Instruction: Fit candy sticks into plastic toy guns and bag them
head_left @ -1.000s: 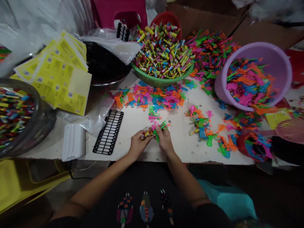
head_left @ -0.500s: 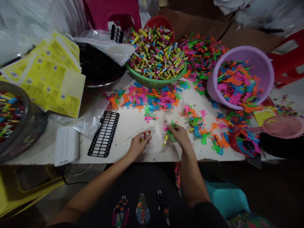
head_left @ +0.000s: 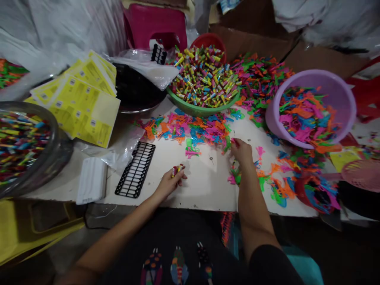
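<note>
My left hand [head_left: 171,183] is closed around a few small coloured tubes [head_left: 177,170], which stick up from the fingertips above the bare white tabletop. My right hand [head_left: 242,153] reaches forward to the right end of a row of bright plastic toy pieces [head_left: 190,126]. Its fingers are pinched, with a small green toy piece [head_left: 227,145] and a bit of pink at their tips; blur hides the exact grip. Between the hands lies a green and pink toy piece [head_left: 192,149]. Toy pieces [head_left: 234,174] with tubes lie partly under my right forearm.
A green basin [head_left: 204,111] heaped with tubes stands at the back. To the right is a purple tub [head_left: 273,107] of toy pieces. On the left are a black plastic rack [head_left: 135,170], a white box [head_left: 91,180], yellow printed sheets [head_left: 83,105] and a dark tub [head_left: 56,134] of tubes.
My right hand has moved forward and away from my left, and no longer shows the toy piece with the yellow tube. My left hand still holds its tubes. The view has shifted slightly.
</note>
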A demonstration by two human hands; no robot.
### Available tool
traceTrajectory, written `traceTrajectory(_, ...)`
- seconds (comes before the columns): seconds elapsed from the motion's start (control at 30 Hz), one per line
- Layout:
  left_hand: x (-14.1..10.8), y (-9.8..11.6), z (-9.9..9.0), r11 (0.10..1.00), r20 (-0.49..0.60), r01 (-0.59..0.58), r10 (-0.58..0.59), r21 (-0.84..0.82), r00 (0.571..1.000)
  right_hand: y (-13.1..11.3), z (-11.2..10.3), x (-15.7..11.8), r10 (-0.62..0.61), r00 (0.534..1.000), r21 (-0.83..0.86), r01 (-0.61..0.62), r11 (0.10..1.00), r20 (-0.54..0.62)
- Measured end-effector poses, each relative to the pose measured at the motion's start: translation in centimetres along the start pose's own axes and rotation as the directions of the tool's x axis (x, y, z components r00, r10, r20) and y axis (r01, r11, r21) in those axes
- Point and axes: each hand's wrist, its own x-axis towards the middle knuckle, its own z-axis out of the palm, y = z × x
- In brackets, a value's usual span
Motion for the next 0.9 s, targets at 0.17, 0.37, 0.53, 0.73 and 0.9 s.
traceTrajectory(0.17,0.3,1.1,0.2,0.995,-0.048,-0.09,0.092,0.03,0.995,-4.8,-0.7,-5.5,0.026,0.995,0.603,0.037,0.797,-0.094)
traceTrajectory(0.37,0.0,3.0,1.5,0.991,0.034,-0.124,0.123,0.049,0.992,-10.0,0.1,-10.2,-0.077,0.943,0.808,-0.234,0.54,0.324)
traceTrajectory(0.53,-0.5,3.2,1.3,0.994,-0.082,-0.106,0.103,-0.031,0.991,-9.4,1.3,-10.5,-0.12,0.92,0.873,-0.304,0.381,0.373)
traceTrajectory(0.73,-0.8,3.5,1.4,0.987,-0.15,-0.056,0.033,-0.151,0.988,-9.6,4.0,-13.0,-0.146,0.921,0.899,-0.302,0.319,0.361)
traceTrajectory(0.9,-1.0,2.8,2.0,0.994,-0.027,-0.081,0.08,-0.077,0.996,-12.0,4.4,-14.6,0.025,0.979,0.86,-0.191,0.473,0.203)
